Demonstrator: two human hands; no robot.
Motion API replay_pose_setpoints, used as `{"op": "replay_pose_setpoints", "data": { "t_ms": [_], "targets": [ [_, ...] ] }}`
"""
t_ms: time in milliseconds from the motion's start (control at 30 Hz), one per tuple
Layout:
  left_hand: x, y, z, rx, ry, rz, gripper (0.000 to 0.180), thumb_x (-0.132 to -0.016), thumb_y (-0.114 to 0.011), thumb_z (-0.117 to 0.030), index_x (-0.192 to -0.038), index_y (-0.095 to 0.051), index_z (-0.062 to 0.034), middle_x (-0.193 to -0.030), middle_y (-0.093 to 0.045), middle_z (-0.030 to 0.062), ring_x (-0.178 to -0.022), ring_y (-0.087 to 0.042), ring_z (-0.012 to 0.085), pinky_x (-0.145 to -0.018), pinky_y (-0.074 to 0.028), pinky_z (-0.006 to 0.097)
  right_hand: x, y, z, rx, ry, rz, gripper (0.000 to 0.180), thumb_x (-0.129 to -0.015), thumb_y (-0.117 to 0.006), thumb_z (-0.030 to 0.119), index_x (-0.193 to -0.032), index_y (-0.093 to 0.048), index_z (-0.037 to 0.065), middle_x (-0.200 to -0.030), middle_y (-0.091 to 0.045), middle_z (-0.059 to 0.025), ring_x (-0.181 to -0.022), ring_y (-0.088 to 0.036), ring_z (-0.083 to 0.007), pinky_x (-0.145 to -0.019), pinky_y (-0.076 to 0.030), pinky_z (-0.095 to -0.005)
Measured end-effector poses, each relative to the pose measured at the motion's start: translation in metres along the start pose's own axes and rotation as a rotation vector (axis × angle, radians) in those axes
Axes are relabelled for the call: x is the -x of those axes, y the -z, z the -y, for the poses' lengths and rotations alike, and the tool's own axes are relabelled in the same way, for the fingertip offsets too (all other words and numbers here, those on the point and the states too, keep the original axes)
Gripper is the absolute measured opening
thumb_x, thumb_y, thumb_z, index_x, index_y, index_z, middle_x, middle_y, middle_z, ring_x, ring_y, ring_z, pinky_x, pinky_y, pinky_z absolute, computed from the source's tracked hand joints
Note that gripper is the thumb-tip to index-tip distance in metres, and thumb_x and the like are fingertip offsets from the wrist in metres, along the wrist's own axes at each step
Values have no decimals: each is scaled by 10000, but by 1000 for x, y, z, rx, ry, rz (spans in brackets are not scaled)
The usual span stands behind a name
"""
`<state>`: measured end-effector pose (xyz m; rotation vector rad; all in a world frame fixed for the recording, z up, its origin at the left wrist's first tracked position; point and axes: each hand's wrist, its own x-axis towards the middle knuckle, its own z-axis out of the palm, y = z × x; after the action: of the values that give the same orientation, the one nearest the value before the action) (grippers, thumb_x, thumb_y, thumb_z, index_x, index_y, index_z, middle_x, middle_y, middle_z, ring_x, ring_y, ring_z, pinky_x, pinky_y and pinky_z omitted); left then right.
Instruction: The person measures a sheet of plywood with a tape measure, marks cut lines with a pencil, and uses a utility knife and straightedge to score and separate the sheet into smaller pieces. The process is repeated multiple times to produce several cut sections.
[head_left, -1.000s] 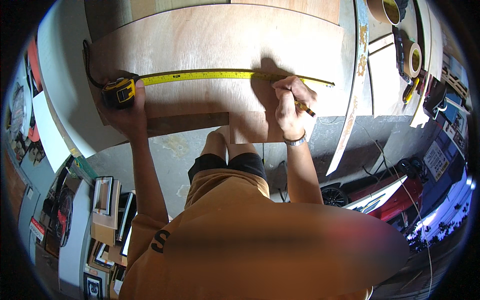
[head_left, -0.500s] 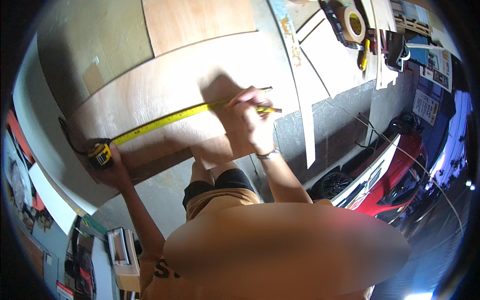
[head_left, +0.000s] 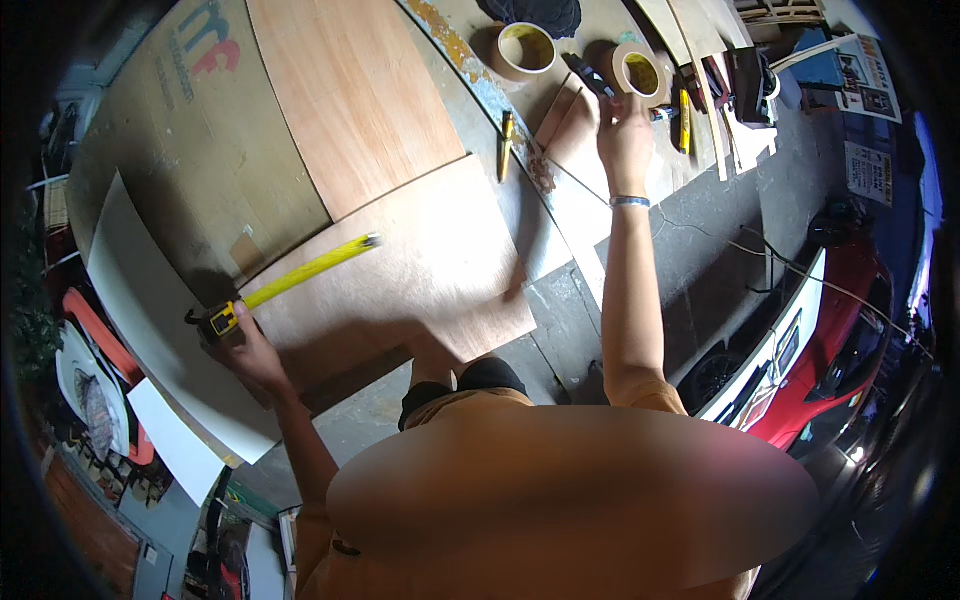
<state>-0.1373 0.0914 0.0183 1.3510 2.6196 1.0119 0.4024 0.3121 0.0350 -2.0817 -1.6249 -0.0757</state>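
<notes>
My left hand (head_left: 250, 350) grips a yellow-and-black tape measure (head_left: 219, 320) at the left end of a pale plywood sheet (head_left: 440, 230). Its yellow blade lies extended across the sheet, the free end resting on the wood. My right hand (head_left: 627, 150) reaches far out over a long black tool (head_left: 588, 75), whose kind I cannot make out, beside a roll of tan tape (head_left: 655, 75). The fingertips are partly hidden, so any grip there is unclear. A slim yellow pen-like marker (head_left: 507, 147) lies on the table near a long paint-worn straight strip (head_left: 450, 45).
Another tape roll (head_left: 524, 52) stands at the far side. A yellow cutter (head_left: 685, 122) lies right of my right hand, near thin wood strips (head_left: 705, 90). White curved board (head_left: 170, 330) leans at left. A red car (head_left: 830, 350) is parked at right, past a cable (head_left: 800, 265).
My right hand has let go of the tape blade and the yellow marker and moved out to the far right. The blade is shorter now. The view has shifted too.
</notes>
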Motion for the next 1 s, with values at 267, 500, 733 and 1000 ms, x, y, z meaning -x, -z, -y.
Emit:
{"op": "replay_pose_setpoints", "data": {
  "t_ms": [267,500,733,1000],
  "targets": [
    [-124,-33,19,-143,-41,30,630,-842,-844,-435,-1153,-628,69,-1117,-628,249,-1026,-648,385,-914,-521,483,29,37,-79,-78,-12,16,133,-975,-636,158,-967,-619,27,-881,-688,-166,-775,-690,-343,-716,-549,-442],
    [-156,-55,34,-113,-192,338,705,-813,-866,-441,-1223,-603,69,-1221,-611,279,-1130,-607,417,-995,-491,490,-25,13,-215,124,-51,24,221,-962,-562,149,-1126,-544,1,-985,-659,-290,-942,-628,-509,-815,-506,-573],
    [-87,-27,-15,-38,-379,-33,532,-906,-794,-316,-1280,-605,11,-1275,-604,231,-1214,-579,401,-1051,-459,500,-70,-24,-275,384,-327,212,642,-843,-627,223,-1386,-414,-46,-1286,-598,-360,-1135,-628,-513,-945,-521,-573],
    [-46,-18,-40,-56,-490,523,362,-927,-717,-286,-1215,-672,-72,-1188,-636,150,-1141,-581,376,-1038,-430,467,138,98,-166,6,-323,353,248,-953,-729,194,-924,-658,-42,-746,-644,-143,-723,-560,-133,-636,-488,-354]
  ]
}}
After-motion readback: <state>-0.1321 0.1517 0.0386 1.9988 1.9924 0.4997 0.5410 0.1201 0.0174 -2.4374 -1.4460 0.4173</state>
